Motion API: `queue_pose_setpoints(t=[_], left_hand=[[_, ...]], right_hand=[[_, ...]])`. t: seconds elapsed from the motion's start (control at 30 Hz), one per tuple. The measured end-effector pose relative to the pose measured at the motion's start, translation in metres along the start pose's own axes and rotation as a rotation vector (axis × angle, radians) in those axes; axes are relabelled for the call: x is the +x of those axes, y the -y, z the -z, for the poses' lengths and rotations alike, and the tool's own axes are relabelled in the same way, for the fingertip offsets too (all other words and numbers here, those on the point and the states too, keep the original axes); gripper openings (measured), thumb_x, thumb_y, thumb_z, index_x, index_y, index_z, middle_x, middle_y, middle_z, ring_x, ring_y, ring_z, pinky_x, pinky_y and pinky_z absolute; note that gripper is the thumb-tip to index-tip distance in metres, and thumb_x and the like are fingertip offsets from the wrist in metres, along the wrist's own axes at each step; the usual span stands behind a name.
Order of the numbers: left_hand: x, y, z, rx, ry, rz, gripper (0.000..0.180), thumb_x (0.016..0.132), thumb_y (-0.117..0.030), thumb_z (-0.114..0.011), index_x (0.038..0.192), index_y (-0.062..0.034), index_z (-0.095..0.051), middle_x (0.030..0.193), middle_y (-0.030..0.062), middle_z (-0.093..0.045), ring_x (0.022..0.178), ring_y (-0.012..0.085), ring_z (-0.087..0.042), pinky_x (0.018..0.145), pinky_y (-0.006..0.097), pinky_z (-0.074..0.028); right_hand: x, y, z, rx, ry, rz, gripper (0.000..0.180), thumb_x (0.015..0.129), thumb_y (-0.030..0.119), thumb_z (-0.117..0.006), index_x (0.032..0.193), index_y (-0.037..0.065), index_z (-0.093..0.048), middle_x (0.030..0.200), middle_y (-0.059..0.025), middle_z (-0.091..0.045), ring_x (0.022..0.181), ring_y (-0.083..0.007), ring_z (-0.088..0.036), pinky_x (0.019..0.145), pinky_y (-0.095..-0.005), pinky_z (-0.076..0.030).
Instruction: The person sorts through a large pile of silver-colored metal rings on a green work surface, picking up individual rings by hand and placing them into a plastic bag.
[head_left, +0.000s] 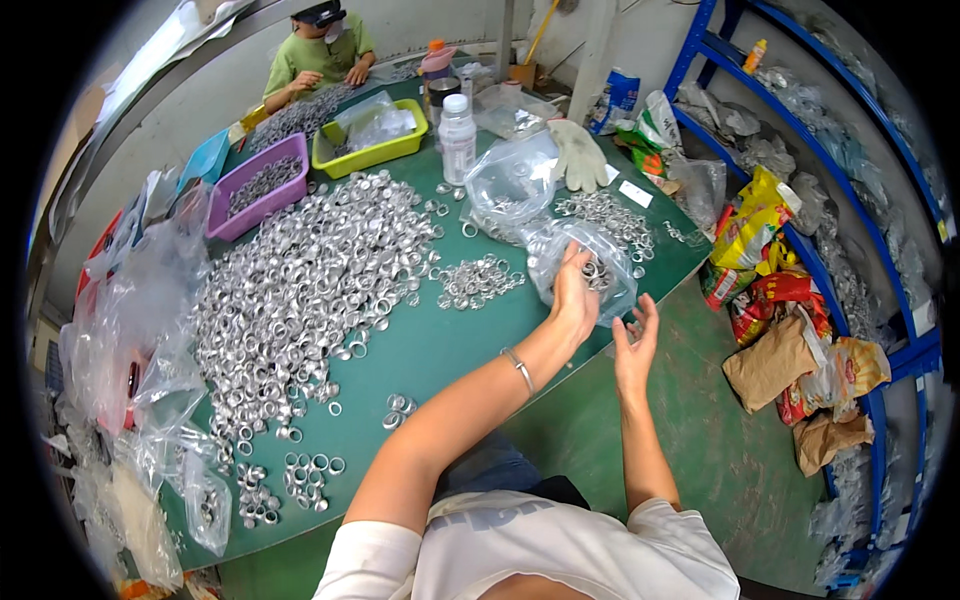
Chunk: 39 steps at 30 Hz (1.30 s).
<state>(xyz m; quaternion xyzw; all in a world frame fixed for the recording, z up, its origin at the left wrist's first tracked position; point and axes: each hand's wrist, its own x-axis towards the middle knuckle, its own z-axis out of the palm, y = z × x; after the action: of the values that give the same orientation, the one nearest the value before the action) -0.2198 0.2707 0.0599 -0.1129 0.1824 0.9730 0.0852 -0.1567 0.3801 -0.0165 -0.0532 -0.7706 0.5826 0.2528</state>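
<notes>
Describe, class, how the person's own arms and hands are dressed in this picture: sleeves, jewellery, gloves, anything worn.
Both forearms are bare, and neither the left hand nor the right hand wears a glove. A thin silver-coloured bracelet circles the left wrist. Short white sleeves of a T-shirt cover the upper arms at the lower edge. No rings or watch can be made out.

White short-sleeved T-shirt (pixel 560 545), sleeves ending above the elbows; faint grey lettering across the chest, too warped by the lens to make out; forearms bare; thin silver bangle (pixel 519 368) on the left wrist, open-cuff type; left hand (pixel 575 295) and right hand (pixel 636 345) bare, no gloves; dark blue trousers (pixel 490 468) just visible below the shirt hem.
</notes>
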Motion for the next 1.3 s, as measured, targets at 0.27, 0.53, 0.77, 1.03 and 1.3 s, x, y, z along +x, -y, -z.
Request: queue_pose_setpoints(t=[0.27, 0.53, 0.77, 1.03, 1.3], left_hand=[[-0.009, -0.002, 0.026, 0.324, 0.065, -0.056, 0.066, 0.085, 0.001, -0.046, 0.147, -0.0053, -0.024, 0.153, 0.0164, -0.016, 0.139, 0.0314, -0.02, 0.113, 0.053, -0.011], [-0.058, -0.021, 0.033, 0.602, 0.073, -0.047, 0.044, 0.09, -0.001, -0.051, 0.132, 0.002, -0.043, 0.139, 0.0156, -0.04, 0.121, 0.0242, -0.049, 0.099, 0.037, -0.042], [-0.098, -0.043, 0.065, 0.769, 0.249, -0.216, 0.037, 0.086, -0.004, -0.065, 0.121, 0.0012, -0.056, 0.112, 0.0059, -0.056, 0.103, 0.0123, -0.055, 0.083, 0.025, -0.047], [-0.137, -0.065, 0.076, 1.157, 0.196, -0.488, 0.028, 0.078, -0.001, -0.07, 0.106, -0.0035, -0.067, 0.105, 0.0054, -0.055, 0.089, 0.0133, -0.052, 0.073, 0.025, -0.044], [-0.153, -0.076, 0.109, 1.327, 0.186, -0.574, 0.038, 0.078, 0.001, -0.068, 0.115, -0.0043, -0.062, 0.109, 0.01, -0.058, 0.097, 0.0219, -0.057, 0.078, 0.031, -0.05]], right_hand=[[0.092, -0.071, 0.018, -0.399, -0.105, 0.038, 0.035, 0.082, 0.011, -0.064, 0.115, 0.003, -0.058, 0.108, -0.0124, -0.059, 0.094, -0.0248, -0.055, 0.079, -0.0361, -0.046], [0.118, -0.061, 0.017, -0.267, -0.22, 0.047, 0.015, 0.086, 0.014, -0.064, 0.086, 0.0, -0.069, 0.074, -0.0106, -0.066, 0.067, -0.0203, -0.06, 0.062, -0.0352, -0.048], [0.01, 0.056, 0.009, 1.244, 0.476, -0.701, 0.016, 0.095, 0.015, -0.051, 0.099, 0.002, -0.059, 0.083, -0.0057, -0.057, 0.069, -0.0151, -0.051, 0.058, -0.0261, -0.042], [-0.057, 0.073, -0.028, 1.322, 0.818, -1.143, 0.024, 0.097, 0.021, -0.045, 0.113, 0.004, -0.052, 0.103, -0.007, -0.059, 0.082, -0.0125, -0.059, 0.057, -0.0252, -0.044], [-0.07, 0.064, -0.038, 0.667, 0.731, -0.569, 0.014, 0.093, 0.01, -0.056, 0.094, -0.001, -0.064, 0.077, -0.0041, -0.062, 0.065, -0.0086, -0.056, 0.056, -0.0216, -0.043]])
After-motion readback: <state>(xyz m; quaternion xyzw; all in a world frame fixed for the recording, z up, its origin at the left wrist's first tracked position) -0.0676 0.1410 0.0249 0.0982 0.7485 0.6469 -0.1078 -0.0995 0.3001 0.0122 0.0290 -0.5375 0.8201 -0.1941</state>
